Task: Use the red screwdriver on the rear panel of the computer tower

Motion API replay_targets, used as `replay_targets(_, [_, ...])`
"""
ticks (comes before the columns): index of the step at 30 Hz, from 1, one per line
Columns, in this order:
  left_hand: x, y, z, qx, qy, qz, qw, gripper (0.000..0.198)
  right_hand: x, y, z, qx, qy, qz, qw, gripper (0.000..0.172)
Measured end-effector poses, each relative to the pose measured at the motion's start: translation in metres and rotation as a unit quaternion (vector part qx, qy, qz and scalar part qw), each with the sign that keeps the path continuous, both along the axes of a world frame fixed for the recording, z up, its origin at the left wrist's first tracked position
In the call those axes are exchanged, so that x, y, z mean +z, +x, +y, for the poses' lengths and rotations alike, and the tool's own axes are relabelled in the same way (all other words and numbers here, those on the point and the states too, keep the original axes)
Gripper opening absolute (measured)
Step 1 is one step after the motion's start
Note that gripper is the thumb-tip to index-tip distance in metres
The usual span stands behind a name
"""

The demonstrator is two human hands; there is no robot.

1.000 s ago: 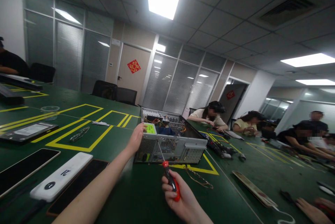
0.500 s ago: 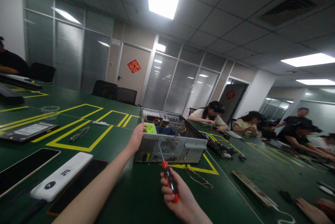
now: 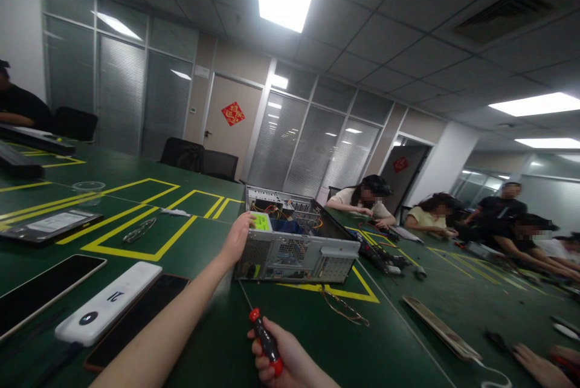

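Observation:
An open computer case [image 3: 312, 255] lies in front of me with its rear panel facing me. My left hand [image 3: 236, 242] is at its left end, fingers bent over the power supply [image 3: 261, 222], which has a bright green label. In my right hand [image 3: 287, 349] is a screwdriver [image 3: 266, 339] with a red and black handle. Its thin shaft points up and left, the tip close to the bottom left corner of the case. Whether the tip touches the case I cannot tell. Coloured wires show inside the case.
Left of my arm lie a white device marked 21 [image 3: 111, 302], dark phones [image 3: 49, 288] and a hard drive [image 3: 52, 225]. A clear plastic cup [image 3: 89, 193] stands beyond. Loose wires [image 3: 342, 306] lie by the case. Another phone [image 3: 439, 326] and co-workers [image 3: 365, 200] are on the right.
My right hand has moved the screwdriver down and to the left, from the middle of the rear panel to its bottom left corner. My left hand has stayed on the power supply.

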State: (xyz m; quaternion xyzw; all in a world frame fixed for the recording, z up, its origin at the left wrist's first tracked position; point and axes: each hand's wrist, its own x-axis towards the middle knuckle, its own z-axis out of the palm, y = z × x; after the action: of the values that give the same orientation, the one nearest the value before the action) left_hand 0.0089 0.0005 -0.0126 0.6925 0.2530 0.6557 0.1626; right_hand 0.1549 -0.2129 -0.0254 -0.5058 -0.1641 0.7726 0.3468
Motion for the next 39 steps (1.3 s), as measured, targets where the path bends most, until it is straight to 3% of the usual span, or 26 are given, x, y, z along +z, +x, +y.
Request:
replay_targets(26, [0.001,0.000,-0.002,-0.008,-0.008,0.000,1.000,0.051,-0.006,0.001,0.002,-0.020,0.013,0.023,0.999,0.057])
replay_targets(29, [0.001,0.000,-0.002,-0.007,-0.007,-0.001,1.000,0.051,-0.009,-0.002,0.003,-0.010,0.020,0.017,1.000,0.050])
replay_targets(33, [0.001,-0.001,-0.002,-0.003,-0.006,0.006,1.000,0.050,-0.018,-0.006,0.003,-0.013,0.053,0.002,0.999,0.023])
replay_targets(39, [0.002,-0.002,-0.003,-0.004,0.007,0.009,1.000,0.050,-0.024,-0.015,0.001,0.011,0.012,0.051,0.999,0.029])
